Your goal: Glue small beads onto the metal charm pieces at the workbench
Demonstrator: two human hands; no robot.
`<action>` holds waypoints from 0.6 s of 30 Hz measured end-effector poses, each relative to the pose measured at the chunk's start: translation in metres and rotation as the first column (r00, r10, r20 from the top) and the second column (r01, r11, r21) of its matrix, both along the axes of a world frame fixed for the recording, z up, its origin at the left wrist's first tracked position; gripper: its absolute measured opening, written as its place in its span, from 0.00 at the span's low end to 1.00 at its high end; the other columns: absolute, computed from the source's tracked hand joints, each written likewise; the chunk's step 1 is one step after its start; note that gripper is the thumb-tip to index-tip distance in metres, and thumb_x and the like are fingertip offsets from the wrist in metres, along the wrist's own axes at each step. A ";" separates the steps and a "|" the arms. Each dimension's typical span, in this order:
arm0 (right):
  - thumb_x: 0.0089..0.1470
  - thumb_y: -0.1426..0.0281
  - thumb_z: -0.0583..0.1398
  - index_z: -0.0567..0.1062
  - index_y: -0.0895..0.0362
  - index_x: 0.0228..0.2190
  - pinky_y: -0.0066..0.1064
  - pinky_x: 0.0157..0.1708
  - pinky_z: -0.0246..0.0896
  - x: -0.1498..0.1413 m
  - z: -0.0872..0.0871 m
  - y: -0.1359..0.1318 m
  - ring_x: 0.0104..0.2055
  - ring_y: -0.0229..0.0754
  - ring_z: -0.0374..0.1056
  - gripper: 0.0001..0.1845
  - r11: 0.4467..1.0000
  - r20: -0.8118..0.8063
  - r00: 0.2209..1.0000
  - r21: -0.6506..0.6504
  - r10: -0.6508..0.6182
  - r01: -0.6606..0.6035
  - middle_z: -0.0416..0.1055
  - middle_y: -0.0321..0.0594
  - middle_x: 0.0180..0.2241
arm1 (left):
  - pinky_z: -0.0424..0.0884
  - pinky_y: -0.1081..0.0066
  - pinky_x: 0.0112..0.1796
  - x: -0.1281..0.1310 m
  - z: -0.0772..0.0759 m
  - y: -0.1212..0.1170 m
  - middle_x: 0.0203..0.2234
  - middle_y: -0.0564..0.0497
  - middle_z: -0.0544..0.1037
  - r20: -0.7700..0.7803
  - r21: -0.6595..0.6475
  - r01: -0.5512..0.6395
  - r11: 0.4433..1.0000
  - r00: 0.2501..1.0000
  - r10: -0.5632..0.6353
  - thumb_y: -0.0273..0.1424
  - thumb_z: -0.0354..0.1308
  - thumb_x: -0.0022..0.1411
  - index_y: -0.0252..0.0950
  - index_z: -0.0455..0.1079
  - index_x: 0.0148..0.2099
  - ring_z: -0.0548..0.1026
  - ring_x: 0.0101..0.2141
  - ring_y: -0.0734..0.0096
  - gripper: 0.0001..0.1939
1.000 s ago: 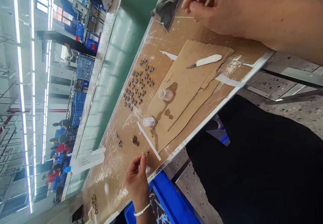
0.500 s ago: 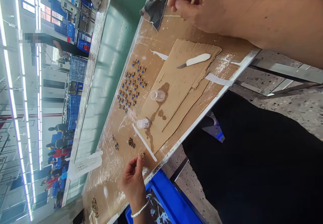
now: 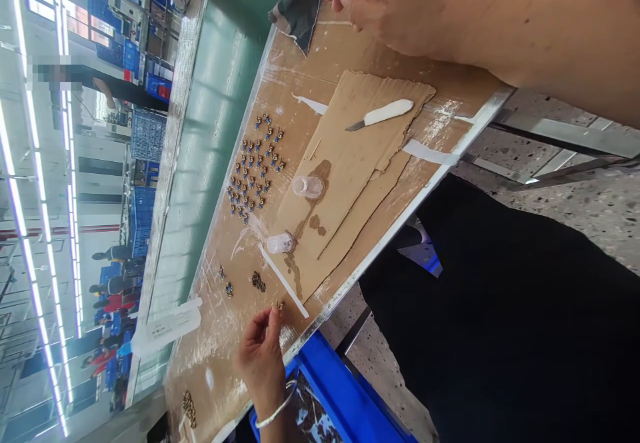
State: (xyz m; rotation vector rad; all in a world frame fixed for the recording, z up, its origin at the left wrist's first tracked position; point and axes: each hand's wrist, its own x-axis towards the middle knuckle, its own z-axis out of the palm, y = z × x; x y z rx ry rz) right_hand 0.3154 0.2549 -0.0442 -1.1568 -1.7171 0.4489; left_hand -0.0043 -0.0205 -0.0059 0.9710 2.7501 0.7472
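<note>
The view is turned on its side. My left hand (image 3: 261,356), with a white bangle at the wrist, pinches a tiny gold-coloured metal piece (image 3: 281,306) between thumb and fingertip just above the table. My right hand (image 3: 385,10) is at the picture's top edge, fingers curled and thumb near the forefinger; whatever they hold, if anything, cannot be made out. Between the hands, a white-handled knife (image 3: 387,112) lies on a cardboard sheet (image 3: 360,156). Two small clear plastic cups (image 3: 308,187) stand by wet stains. Beside them several blue-and-gold pieces (image 3: 257,170) are spread out.
A small pile of dark metal pieces (image 3: 259,282) is near my left hand, and another pile (image 3: 189,408) lies farther off. A dark cloth (image 3: 300,10) lies near my right hand. A white plastic bottle (image 3: 167,328) is at the far edge; a blue bin (image 3: 345,390) stands below the table.
The view has shifted slightly, so the table's things appear a little more to the left. Both hands keep nearly the same pose.
</note>
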 end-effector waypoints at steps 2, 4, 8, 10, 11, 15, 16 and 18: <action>0.53 0.64 0.47 0.72 0.49 0.43 0.38 0.35 0.55 0.000 -0.001 0.000 0.32 0.42 0.59 0.20 1.000 0.002 1.000 0.010 -0.004 0.004 0.65 0.34 0.33 | 0.70 0.72 0.34 0.001 0.001 0.000 0.24 0.53 0.79 -0.009 -0.012 -0.003 1.000 1.000 0.003 0.43 0.66 0.41 0.37 0.75 0.30 0.76 0.30 0.69 0.17; 0.53 0.64 0.47 0.71 0.47 0.43 0.37 0.35 0.54 0.000 -0.001 -0.001 0.32 0.41 0.59 0.20 1.000 0.011 1.000 0.000 -0.016 0.016 0.65 0.34 0.32 | 0.70 0.72 0.35 0.001 0.001 0.000 0.24 0.53 0.79 -0.014 -0.024 -0.001 1.000 1.000 0.001 0.44 0.65 0.41 0.37 0.75 0.30 0.76 0.30 0.68 0.17; 0.52 0.64 0.46 0.72 0.47 0.43 0.36 0.36 0.54 -0.001 0.004 -0.005 0.32 0.41 0.59 0.20 0.997 0.042 0.998 -0.060 -0.050 0.052 0.64 0.34 0.32 | 0.70 0.72 0.35 0.001 0.000 0.001 0.23 0.54 0.79 -0.026 -0.037 0.011 0.999 1.000 -0.012 0.44 0.65 0.41 0.38 0.75 0.30 0.76 0.30 0.69 0.17; 0.53 0.63 0.46 0.72 0.47 0.44 0.36 0.36 0.54 -0.001 0.005 -0.006 0.32 0.41 0.59 0.21 0.994 0.054 0.997 -0.091 -0.062 0.066 0.65 0.34 0.32 | 0.70 0.72 0.35 0.001 0.000 0.002 0.23 0.54 0.79 -0.031 -0.038 0.007 0.999 0.999 -0.009 0.44 0.65 0.41 0.38 0.75 0.30 0.76 0.30 0.68 0.17; 0.53 0.63 0.46 0.71 0.46 0.44 0.36 0.36 0.54 -0.001 0.005 -0.006 0.32 0.41 0.59 0.21 0.993 0.054 0.996 -0.098 -0.064 0.069 0.65 0.34 0.33 | 0.71 0.71 0.35 0.001 0.000 0.002 0.24 0.53 0.79 -0.037 -0.042 0.005 0.999 0.999 -0.007 0.44 0.64 0.41 0.37 0.75 0.30 0.76 0.30 0.67 0.17; 0.53 0.62 0.46 0.71 0.47 0.43 0.35 0.34 0.54 -0.001 0.002 -0.004 0.33 0.40 0.59 0.21 0.995 0.011 0.999 -0.086 -0.044 0.044 0.65 0.33 0.33 | 0.71 0.69 0.35 0.001 0.000 0.003 0.24 0.51 0.79 -0.053 -0.062 0.013 0.998 0.998 -0.016 0.45 0.64 0.41 0.36 0.75 0.30 0.77 0.31 0.64 0.18; 0.53 0.62 0.46 0.72 0.48 0.43 0.35 0.34 0.54 -0.001 0.002 -0.004 0.33 0.40 0.59 0.21 0.996 -0.006 0.999 -0.084 -0.040 0.039 0.65 0.33 0.34 | 0.71 0.68 0.35 0.000 0.000 0.003 0.24 0.51 0.79 -0.052 -0.067 0.016 0.998 0.998 -0.020 0.45 0.64 0.41 0.36 0.75 0.31 0.77 0.31 0.64 0.18; 0.52 0.62 0.47 0.72 0.49 0.43 0.35 0.34 0.55 -0.003 0.002 -0.004 0.34 0.41 0.60 0.21 0.995 -0.033 0.999 -0.093 -0.039 0.036 0.65 0.34 0.34 | 0.71 0.68 0.35 -0.001 0.000 0.003 0.25 0.51 0.80 -0.050 -0.083 0.022 0.996 0.998 -0.026 0.45 0.64 0.41 0.36 0.75 0.31 0.77 0.31 0.63 0.19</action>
